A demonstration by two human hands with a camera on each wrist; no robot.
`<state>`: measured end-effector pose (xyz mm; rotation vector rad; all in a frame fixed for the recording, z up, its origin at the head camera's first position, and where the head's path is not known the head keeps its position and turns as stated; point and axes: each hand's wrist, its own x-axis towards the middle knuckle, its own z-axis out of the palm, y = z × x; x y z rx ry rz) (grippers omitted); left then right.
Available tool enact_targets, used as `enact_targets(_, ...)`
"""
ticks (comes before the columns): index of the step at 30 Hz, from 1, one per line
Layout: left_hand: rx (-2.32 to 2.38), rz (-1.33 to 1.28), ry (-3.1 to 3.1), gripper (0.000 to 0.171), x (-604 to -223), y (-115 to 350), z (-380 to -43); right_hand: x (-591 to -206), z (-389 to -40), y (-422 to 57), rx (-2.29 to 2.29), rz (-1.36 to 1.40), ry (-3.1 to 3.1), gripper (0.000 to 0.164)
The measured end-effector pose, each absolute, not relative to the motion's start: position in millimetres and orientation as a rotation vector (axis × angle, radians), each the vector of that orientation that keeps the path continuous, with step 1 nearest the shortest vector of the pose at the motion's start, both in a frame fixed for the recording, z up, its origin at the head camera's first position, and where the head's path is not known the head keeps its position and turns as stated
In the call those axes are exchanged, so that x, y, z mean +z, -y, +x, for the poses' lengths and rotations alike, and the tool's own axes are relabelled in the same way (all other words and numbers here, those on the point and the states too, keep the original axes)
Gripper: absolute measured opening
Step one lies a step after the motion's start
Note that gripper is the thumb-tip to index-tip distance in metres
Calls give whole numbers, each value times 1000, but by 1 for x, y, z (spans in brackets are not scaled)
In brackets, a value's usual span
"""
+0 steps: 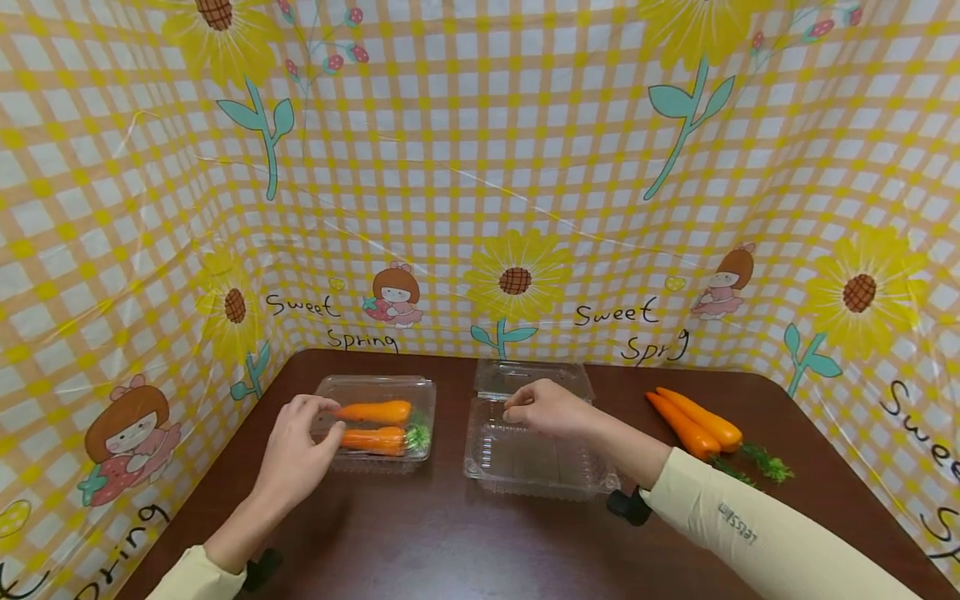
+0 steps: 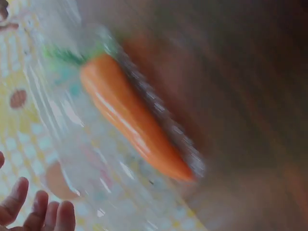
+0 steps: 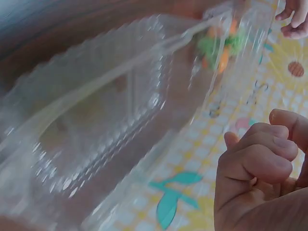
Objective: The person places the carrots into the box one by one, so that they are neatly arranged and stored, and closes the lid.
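Observation:
In the head view, my left hand (image 1: 300, 446) is at the left end of a clear plastic container (image 1: 420, 385), fingers and thumb apart. Two orange carrots (image 1: 375, 412) with green tops lie inside it, under clear plastic. The left wrist view shows one carrot (image 2: 130, 115) through the plastic, and separated fingers (image 2: 37, 211). My right hand (image 1: 551, 408) is over a second clear container (image 1: 517, 454), whose hinged lid (image 1: 540, 377) lies back. Its fingers (image 3: 255, 159) are loosely curled with nothing visible in them. Whether either hand touches plastic, I cannot tell.
To the right, two more carrots (image 1: 693, 421) with green tops (image 1: 768, 462) lie side by side on the dark brown table (image 1: 420, 533). A checked sunflower cloth (image 1: 480, 192) rises behind and along both sides.

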<state>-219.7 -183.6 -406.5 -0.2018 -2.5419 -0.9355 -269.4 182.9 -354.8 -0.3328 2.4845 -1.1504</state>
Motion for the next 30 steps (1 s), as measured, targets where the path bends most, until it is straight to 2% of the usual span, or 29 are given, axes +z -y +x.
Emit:
enact_targets(8, -956, -474, 2532, 26, -396, 126, -219, -352, -259, -224, -1065, -259, -2637, 36)
enact_targets(21, -971, -699, 2741, 44, -406, 65, -216, -358, -245, -272, -1066, -248, -2702, 39)
enact_targets(30, -1017, -663, 2899, 64, -423, 38, -225, -363, -243, -292, -1067, -243, -2751, 45)
